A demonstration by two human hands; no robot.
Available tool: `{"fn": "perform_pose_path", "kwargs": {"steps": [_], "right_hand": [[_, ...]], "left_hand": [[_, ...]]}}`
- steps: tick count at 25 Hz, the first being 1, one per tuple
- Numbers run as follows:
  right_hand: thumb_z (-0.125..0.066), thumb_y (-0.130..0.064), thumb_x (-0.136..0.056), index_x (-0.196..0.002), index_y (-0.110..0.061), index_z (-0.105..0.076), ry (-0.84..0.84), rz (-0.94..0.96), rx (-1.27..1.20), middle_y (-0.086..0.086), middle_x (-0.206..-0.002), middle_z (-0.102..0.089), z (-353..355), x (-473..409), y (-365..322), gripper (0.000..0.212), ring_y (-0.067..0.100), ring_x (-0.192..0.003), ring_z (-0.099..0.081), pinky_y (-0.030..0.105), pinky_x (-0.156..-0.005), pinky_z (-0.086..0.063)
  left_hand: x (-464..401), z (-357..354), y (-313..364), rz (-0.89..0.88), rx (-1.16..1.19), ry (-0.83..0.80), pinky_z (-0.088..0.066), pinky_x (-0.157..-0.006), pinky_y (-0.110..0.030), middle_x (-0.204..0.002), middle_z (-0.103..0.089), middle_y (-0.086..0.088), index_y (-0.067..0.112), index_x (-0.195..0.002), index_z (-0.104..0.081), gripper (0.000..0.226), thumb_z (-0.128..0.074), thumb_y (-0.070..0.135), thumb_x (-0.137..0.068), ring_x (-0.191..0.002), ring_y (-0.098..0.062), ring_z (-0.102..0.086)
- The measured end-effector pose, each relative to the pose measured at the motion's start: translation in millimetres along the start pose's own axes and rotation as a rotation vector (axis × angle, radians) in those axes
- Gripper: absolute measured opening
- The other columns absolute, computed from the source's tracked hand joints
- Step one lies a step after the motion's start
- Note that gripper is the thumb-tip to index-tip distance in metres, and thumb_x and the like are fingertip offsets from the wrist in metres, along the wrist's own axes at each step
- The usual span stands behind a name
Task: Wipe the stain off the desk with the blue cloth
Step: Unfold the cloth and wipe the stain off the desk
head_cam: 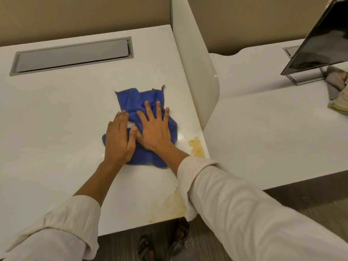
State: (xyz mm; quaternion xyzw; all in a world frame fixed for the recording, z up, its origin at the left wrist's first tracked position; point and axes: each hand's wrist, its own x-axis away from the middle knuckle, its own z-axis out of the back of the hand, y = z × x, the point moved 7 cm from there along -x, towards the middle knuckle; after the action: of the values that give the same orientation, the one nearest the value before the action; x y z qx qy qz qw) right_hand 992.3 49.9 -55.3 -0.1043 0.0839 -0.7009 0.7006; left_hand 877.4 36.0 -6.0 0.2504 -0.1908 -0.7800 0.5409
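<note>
A crumpled blue cloth lies on the white desk, right of its middle. My left hand presses flat on the cloth's near left part, fingers together. My right hand lies flat on the cloth's middle with fingers spread. A yellow-brown stain sits at the desk's right edge, just right of the cloth and apart from it. A fainter yellowish smear spreads near the front right corner, partly under my right sleeve.
A grey cable-tray lid is set into the desk at the back left. A white divider panel stands along the right edge. On the neighbouring desk stand a dark monitor and a bundle of pale cloths.
</note>
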Motion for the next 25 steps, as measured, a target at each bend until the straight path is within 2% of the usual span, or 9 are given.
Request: {"fn": "perform_pose_path", "kwargs": {"steps": [3, 5, 9, 14, 17, 20, 25], "right_hand": [[-0.028, -0.049, -0.102, -0.158, -0.020, -0.011, 0.016, -0.081, -0.020, 0.009, -0.167, -0.004, 4, -18, 29, 0.066, 0.033, -0.153, -0.001, 0.053, -0.123, -0.007], [-0.027, -0.046, -0.103, -0.158, -0.016, -0.011, 0.021, -0.127, -0.010, 0.010, -0.167, -0.005, 6, -16, 42, 0.065, 0.030, -0.153, -0.004, 0.051, -0.123, -0.007], [-0.026, -0.044, -0.102, -0.157, -0.011, -0.012, 0.038, -0.191, 0.045, 0.013, -0.166, -0.005, 13, 7, 67, 0.066, 0.031, -0.153, -0.004, 0.056, -0.122, -0.002], [-0.026, -0.042, -0.103, -0.157, -0.008, -0.013, 0.064, -0.204, 0.071, 0.015, -0.166, -0.004, 20, 60, 96, 0.065, 0.031, -0.153, -0.004, 0.051, -0.124, -0.005], [-0.030, -0.041, -0.102, -0.155, -0.004, -0.021, 0.088, -0.192, 0.054, 0.018, -0.165, -0.006, 20, 99, 86, 0.064, 0.032, -0.153, -0.006, 0.050, -0.124, -0.010], [-0.033, -0.041, -0.101, -0.151, -0.001, -0.030, 0.105, -0.110, 0.025, 0.017, -0.165, -0.009, 8, 125, 44, 0.064, 0.031, -0.153, -0.006, 0.051, -0.123, -0.015], [-0.029, -0.052, -0.100, -0.154, -0.015, -0.027, 0.025, 0.027, 0.047, 0.010, -0.165, -0.017, 1, 98, 18, 0.066, 0.031, -0.153, -0.005, 0.056, -0.121, -0.012]], "left_hand": [[3, -10, 7, -0.004, -0.004, 0.002, -0.029, -0.114, -0.053, -0.148, -0.043, -0.021, -0.003, -0.141, -0.041, 0.052, -0.040, 0.025, -0.098, -0.138, -0.036, -0.038], [9, -15, 14, -0.026, -0.012, -0.026, -0.029, -0.115, -0.052, -0.150, -0.041, -0.019, -0.002, -0.143, -0.038, 0.053, -0.040, 0.027, -0.098, -0.139, -0.035, -0.037], [19, -22, 21, -0.028, -0.018, -0.061, -0.025, -0.117, -0.053, -0.154, -0.036, -0.017, 0.000, -0.146, -0.035, 0.055, -0.037, 0.029, -0.099, -0.144, -0.031, -0.031], [27, -33, 42, -0.069, 0.011, -0.112, -0.025, -0.116, -0.053, -0.153, -0.038, -0.017, 0.000, -0.146, -0.036, 0.055, -0.035, 0.031, -0.100, -0.144, -0.031, -0.030], [38, -30, 49, -0.103, 0.028, -0.114, -0.025, -0.116, -0.053, -0.153, -0.039, -0.017, 0.000, -0.145, -0.037, 0.054, -0.036, 0.030, -0.100, -0.144, -0.031, -0.030], [43, -19, 47, -0.131, 0.015, -0.118, -0.023, -0.117, -0.053, -0.154, -0.036, -0.018, -0.001, -0.146, -0.034, 0.056, -0.034, 0.031, -0.100, -0.145, -0.032, -0.029], [37, -11, 42, -0.181, -0.044, -0.148, -0.024, -0.116, -0.053, -0.154, -0.034, -0.020, -0.002, -0.147, -0.030, 0.058, -0.034, 0.031, -0.100, -0.145, -0.033, -0.029]]}}
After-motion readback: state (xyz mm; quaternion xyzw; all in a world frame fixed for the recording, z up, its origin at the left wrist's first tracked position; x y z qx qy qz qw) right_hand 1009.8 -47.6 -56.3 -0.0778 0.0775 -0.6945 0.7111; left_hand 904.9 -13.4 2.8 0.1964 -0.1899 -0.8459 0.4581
